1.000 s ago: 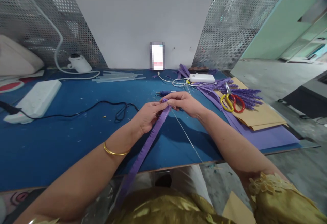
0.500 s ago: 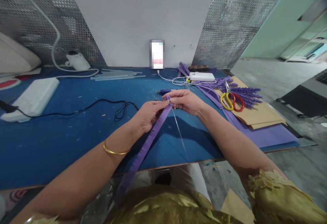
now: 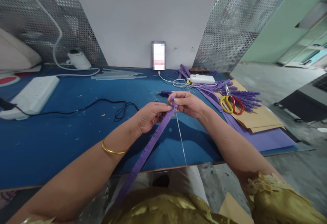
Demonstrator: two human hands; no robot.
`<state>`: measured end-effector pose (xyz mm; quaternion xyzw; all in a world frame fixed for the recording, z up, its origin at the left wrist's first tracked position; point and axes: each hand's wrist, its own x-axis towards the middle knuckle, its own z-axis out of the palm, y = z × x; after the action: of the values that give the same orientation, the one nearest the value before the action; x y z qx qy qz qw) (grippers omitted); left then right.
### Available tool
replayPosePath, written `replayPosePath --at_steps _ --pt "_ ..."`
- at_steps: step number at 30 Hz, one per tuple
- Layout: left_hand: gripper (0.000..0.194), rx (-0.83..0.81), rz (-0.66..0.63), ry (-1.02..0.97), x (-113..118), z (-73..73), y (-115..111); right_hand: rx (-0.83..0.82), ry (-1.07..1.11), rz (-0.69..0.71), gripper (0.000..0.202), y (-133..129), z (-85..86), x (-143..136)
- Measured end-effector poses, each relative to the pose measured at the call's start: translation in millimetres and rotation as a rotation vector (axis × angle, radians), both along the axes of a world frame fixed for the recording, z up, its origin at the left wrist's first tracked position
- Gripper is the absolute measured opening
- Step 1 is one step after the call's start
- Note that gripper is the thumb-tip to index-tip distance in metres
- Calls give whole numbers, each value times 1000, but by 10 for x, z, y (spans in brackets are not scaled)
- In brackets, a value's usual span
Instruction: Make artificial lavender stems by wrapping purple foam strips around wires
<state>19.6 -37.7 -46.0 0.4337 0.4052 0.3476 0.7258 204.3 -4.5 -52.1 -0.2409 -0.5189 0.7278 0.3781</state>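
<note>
A long purple paper strip (image 3: pixel 153 142) with small cuts along one side slants down from my hands past the table edge. My left hand (image 3: pixel 153 115) pinches the strip near its upper end. In my right hand (image 3: pixel 187 104), thumb and fingers close on the gathered purple tip, where the strip wraps the top of a thin wire (image 3: pixel 182 139). The wire hangs down below my right hand. Behind my hands lies a dark blue pen-like tool (image 3: pixel 165 93), partly hidden.
Yellow and red scissors (image 3: pixel 231 105), purple flower sprigs (image 3: pixel 246 98) and brown paper (image 3: pixel 265 118) lie at the right. A white power bank (image 3: pixel 202 79) and upright phone (image 3: pixel 158 56) are behind. At left are a power strip (image 3: pixel 38 93) and black cable (image 3: pixel 76 110).
My right hand has shifted slightly right and down with the purple tip. My left thumb now sits a little lower, farther from the tip. The view has tilted slightly.
</note>
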Motion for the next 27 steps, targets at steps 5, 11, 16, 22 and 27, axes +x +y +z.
replayPosePath --at_steps 5,11,16,22,27 --pt "19 59 -62 66 13 -2 -23 7 -75 37 27 -1 0 26" --pt "12 72 -79 166 19 -21 -40 47 -224 28 20 -26 64 38" --pt "11 -37 -63 144 37 -27 -30 175 -400 -46 18 -74 115 9" --pt "7 -70 -33 148 44 30 -31 230 -490 -190 22 -96 117 -39" --pt "14 65 37 228 39 -7 -41 256 -486 -246 25 -87 55 -74"
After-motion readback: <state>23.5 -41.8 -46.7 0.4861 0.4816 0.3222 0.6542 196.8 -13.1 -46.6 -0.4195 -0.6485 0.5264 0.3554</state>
